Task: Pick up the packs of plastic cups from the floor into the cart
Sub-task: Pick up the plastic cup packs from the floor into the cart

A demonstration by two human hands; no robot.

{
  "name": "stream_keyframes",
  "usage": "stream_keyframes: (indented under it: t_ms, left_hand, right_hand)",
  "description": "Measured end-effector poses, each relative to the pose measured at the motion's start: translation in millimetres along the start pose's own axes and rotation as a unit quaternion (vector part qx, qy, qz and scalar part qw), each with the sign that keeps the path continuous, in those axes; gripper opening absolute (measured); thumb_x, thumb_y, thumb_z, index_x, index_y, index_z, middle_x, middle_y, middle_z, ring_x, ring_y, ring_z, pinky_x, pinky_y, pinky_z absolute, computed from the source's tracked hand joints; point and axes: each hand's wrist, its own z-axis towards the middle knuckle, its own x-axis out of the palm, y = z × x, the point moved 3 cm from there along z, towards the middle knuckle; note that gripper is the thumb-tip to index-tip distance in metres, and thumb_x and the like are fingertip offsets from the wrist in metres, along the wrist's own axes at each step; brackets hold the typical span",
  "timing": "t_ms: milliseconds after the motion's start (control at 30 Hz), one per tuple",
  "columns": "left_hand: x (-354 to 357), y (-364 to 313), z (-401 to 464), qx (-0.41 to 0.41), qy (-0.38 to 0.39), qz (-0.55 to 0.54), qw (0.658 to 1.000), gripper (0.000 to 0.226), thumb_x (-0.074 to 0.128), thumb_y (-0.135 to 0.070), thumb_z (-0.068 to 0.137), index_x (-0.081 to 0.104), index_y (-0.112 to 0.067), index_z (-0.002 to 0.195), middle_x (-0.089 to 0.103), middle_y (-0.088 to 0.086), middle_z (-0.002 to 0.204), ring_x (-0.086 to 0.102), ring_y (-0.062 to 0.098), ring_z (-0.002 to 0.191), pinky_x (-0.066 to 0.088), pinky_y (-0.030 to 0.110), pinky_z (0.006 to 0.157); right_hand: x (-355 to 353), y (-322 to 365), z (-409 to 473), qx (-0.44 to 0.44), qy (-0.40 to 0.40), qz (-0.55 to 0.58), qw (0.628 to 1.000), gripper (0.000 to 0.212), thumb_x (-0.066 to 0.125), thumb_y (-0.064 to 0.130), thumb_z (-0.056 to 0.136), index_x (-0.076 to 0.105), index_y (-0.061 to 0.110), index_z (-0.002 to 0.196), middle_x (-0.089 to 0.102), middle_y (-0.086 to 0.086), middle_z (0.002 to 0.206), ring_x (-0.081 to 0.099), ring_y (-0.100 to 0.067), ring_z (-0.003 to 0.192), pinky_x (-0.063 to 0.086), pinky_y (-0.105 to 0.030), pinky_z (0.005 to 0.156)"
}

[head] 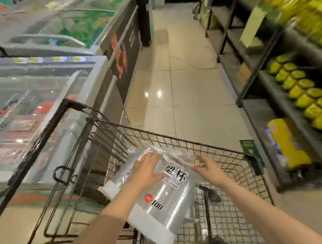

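A clear pack of plastic cups (170,201), printed with black characters, a red dot and "100", lies tilted inside the black wire cart (231,153). My left hand (149,171) rests flat on the pack's top with its fingers spread. My right hand (207,168) hovers at the pack's upper right edge, fingers loosely extended; the blur hides whether it touches the plastic wrap. No other pack shows on the floor in this view.
Glass-topped freezer chests (43,102) line the left side, close to the cart. Dark shelving (278,89) with yellow-green jars and a yellow box runs along the right. A beige tiled aisle (182,74) stretches ahead between them.
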Motion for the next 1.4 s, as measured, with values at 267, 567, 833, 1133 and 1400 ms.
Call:
stream_keyframes:
  t_ms: [267,567,833,1133,1400]
  left_hand:
    - [18,27,9,-0.060,0.034,0.095,0.993,0.084,0.021,-0.084,0.076,0.011,-0.044,0.149,-0.006,0.001,0.160,-0.007,0.021,0.147,-0.013,0.060,0.107]
    - [-5,69,10,-0.106,0.021,0.017,0.994,0.091,0.036,-0.080,0.078,0.005,-0.036,0.151,-0.005,0.003,0.160,-0.006,0.023,0.147,0.015,0.059,0.114]
    - [-6,71,9,-0.100,0.053,0.105,0.988,0.086,0.028,-0.075,0.085,0.005,-0.027,0.153,0.003,0.007,0.160,0.001,0.024,0.147,0.018,0.057,0.114]
    - [-9,-47,48,0.119,0.010,0.109,0.987,0.069,0.041,-0.058,0.091,0.028,-0.018,0.146,0.029,0.006,0.153,0.026,0.024,0.140,0.024,0.045,0.111]
    - [32,-259,17,0.359,0.006,0.153,0.921,0.063,0.049,-0.056,0.085,0.044,-0.017,0.133,0.048,0.004,0.131,0.046,0.024,0.122,0.037,0.040,0.100]
  right_hand:
    - [55,-13,-24,0.157,0.026,0.325,0.932,0.111,0.082,0.021,0.070,0.004,0.035,0.148,0.053,-0.016,0.132,0.067,-0.031,0.095,0.058,-0.047,0.079]
    - [42,40,48,0.056,-0.142,0.268,0.951,0.101,0.072,0.021,0.082,-0.001,0.032,0.151,0.045,-0.008,0.141,0.046,-0.028,0.129,0.037,-0.051,0.107]
    - [53,40,43,0.009,-0.088,0.064,0.994,0.067,0.054,0.037,0.094,0.019,0.027,0.150,0.035,-0.003,0.151,0.038,-0.027,0.136,0.033,-0.047,0.111]
    - [-17,-11,-63,0.039,-0.232,-0.128,0.964,0.058,0.048,0.049,0.093,0.032,0.032,0.146,0.032,0.001,0.153,0.031,-0.020,0.139,0.025,-0.039,0.114]
    - [-99,-126,-237,0.172,-0.380,-0.138,0.898,0.064,0.054,0.050,0.086,0.040,0.026,0.143,0.041,-0.003,0.147,0.035,-0.022,0.135,0.026,-0.037,0.114]
